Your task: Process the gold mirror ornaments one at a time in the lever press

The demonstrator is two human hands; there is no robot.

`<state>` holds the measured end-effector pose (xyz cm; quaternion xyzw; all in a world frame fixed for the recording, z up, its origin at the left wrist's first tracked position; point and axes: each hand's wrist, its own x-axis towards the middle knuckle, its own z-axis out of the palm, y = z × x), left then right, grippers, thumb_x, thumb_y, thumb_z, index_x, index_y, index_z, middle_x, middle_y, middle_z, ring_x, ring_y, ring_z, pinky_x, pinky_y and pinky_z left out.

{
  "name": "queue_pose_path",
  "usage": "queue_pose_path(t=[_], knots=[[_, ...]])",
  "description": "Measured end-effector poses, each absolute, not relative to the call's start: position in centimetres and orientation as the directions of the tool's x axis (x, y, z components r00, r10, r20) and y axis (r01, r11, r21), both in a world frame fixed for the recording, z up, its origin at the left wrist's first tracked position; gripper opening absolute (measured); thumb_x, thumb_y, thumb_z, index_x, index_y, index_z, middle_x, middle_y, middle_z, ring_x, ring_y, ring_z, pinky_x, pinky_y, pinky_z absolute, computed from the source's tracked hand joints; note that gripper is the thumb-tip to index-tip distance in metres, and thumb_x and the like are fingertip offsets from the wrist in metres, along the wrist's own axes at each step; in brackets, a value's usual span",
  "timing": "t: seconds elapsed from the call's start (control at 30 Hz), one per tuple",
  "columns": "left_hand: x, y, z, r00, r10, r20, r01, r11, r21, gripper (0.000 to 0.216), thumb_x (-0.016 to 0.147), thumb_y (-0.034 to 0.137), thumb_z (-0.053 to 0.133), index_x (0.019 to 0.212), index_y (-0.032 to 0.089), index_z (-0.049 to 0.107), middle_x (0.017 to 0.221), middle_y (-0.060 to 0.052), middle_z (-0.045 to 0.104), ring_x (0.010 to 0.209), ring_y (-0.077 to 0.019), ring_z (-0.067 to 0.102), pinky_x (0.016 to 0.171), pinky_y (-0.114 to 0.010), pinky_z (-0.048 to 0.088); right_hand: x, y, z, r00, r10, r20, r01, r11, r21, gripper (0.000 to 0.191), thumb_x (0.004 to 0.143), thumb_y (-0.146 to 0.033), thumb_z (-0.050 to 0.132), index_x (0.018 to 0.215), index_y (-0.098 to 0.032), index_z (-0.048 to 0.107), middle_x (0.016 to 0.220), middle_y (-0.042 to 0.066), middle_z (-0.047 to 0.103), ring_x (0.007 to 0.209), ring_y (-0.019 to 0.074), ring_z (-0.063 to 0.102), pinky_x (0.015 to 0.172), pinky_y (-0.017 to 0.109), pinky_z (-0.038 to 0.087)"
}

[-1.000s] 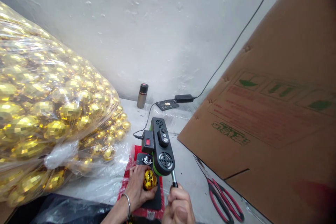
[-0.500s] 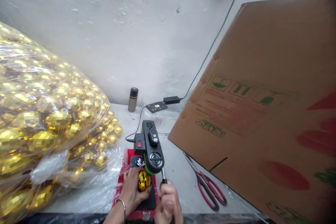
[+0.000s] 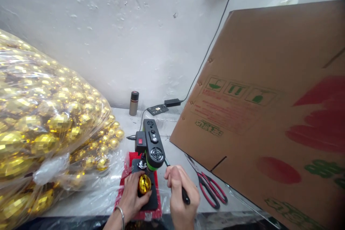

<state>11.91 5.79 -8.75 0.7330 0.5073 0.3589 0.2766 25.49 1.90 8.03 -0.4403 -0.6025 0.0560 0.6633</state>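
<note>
A small black and green bench press machine (image 3: 150,144) with a red switch stands on a black base over a red mat (image 3: 128,172). My left hand (image 3: 131,197) is closed round a gold faceted ball (image 3: 144,184) and holds it on the base under the machine's head. My right hand (image 3: 181,194) grips the machine's black-tipped lever (image 3: 184,196), which slants down to the right of the head.
A big clear plastic bag of gold balls (image 3: 48,129) fills the left. A large cardboard box (image 3: 264,107) leans at the right. Red-handled scissors (image 3: 210,188) lie beside it. A small bottle (image 3: 133,102), a power adapter (image 3: 172,102) and a cable run along the back wall.
My right hand has pulled the lever down and to the right. The view has tilted up, and a wall socket shows at the top. My left hand still holds the gold ball.
</note>
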Motion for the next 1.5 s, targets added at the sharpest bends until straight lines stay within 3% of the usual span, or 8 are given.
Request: queue_pose_path(t=[0.23,0.43,0.83,0.97,1.07,1.17,1.33,1.5], knots=[[5.6,2.9,-9.5,0.145,0.876,0.460,0.710,-0.416,0.569,0.066,0.094,0.050,0.056,0.153,0.020,0.046,0.156,-0.018,0.056,0.142,-0.0378,0.054,0.111,-0.056,0.050,24.8,1.7,6.3,0.277,0.541,0.794,0.441,0.663,-0.605,0.030,0.102,-0.008,0.044,0.076,-0.022,0.049,0.069,-0.003,0.049,0.062,0.0092,0.052,0.059,0.022,0.041],[-0.3,11.5,-2.2,-0.030,0.990,0.140,0.925,-0.025,0.380,0.027,0.093,0.024,0.053,0.108,0.017,0.075,0.110,-0.019,0.079,0.113,-0.0352,0.072,0.104,-0.051,0.053,24.7,1.7,5.7,0.294,0.528,0.797,0.432,0.670,-0.604,0.031,0.101,-0.007,0.044,0.073,-0.021,0.048,0.069,-0.003,0.049,0.062,0.0096,0.052,0.059,0.023,0.041],[-1.7,12.6,-0.9,-0.061,0.977,0.205,0.744,-0.093,0.662,0.043,0.080,0.045,0.062,0.115,0.020,0.068,0.119,-0.012,0.073,0.119,-0.0335,0.067,0.101,-0.046,0.054,25.3,1.6,6.1,0.244,0.563,0.789,0.432,0.665,-0.609,0.029,0.101,-0.006,0.043,0.077,-0.021,0.051,0.071,-0.003,0.049,0.063,0.0098,0.052,0.058,0.023,0.042],[-0.9,9.8,-0.3,-0.192,0.981,0.012,0.191,0.026,0.981,0.054,0.078,0.057,0.064,0.118,0.020,0.062,0.117,-0.009,0.072,0.107,-0.0290,0.071,0.080,-0.038,0.061,25.2,1.7,6.4,0.251,0.561,0.789,0.435,0.663,-0.610,0.029,0.101,-0.007,0.043,0.077,-0.022,0.048,0.071,-0.003,0.049,0.063,0.0091,0.051,0.057,0.022,0.040],[1.5,6.5,-1.1,-0.117,0.934,-0.338,-0.357,0.278,0.892,0.050,0.072,0.050,0.072,0.111,0.020,0.061,0.101,-0.006,0.073,0.087,-0.0238,0.075,0.060,-0.029,0.057,25.1,1.6,6.8,0.257,0.566,0.784,0.430,0.659,-0.617,0.029,0.101,-0.007,0.043,0.077,-0.022,0.047,0.071,-0.003,0.049,0.064,0.0092,0.051,0.058,0.022,0.041],[4.5,4.3,-2.4,-0.018,0.888,-0.460,-0.473,0.398,0.786,0.052,0.066,0.042,0.079,0.110,0.022,0.061,0.097,-0.003,0.073,0.081,-0.0185,0.074,0.062,-0.027,0.057,25.2,1.5,7.6,0.239,0.585,0.775,0.431,0.651,-0.625,0.028,0.101,-0.007,0.043,0.078,-0.022,0.049,0.071,-0.003,0.050,0.063,0.0088,0.050,0.058,0.021,0.041],[8.7,4.8,-4.4,0.002,0.915,-0.404,-0.300,0.386,0.872,0.071,0.063,0.064,0.080,0.114,0.021,0.057,0.098,-0.004,0.074,0.079,-0.0207,0.074,0.068,-0.032,0.059,25.3,1.5,9.8,0.220,0.637,0.739,0.435,0.614,-0.658,0.030,0.103,-0.009,0.044,0.076,-0.022,0.050,0.069,-0.004,0.049,0.063,0.0085,0.052,0.059,0.020,0.042],[10.8,6.0,-5.7,-0.044,0.998,-0.047,0.197,0.055,0.979,0.062,0.070,0.060,0.077,0.117,0.021,0.067,0.115,-0.010,0.077,0.110,-0.0319,0.071,0.100,-0.047,0.055,25.4,1.5,10.1,0.211,0.643,0.736,0.441,0.610,-0.659,0.030,0.103,-0.009,0.043,0.076,-0.022,0.048,0.068,-0.003,0.049,0.063,0.0086,0.052,0.058,0.020,0.043]])
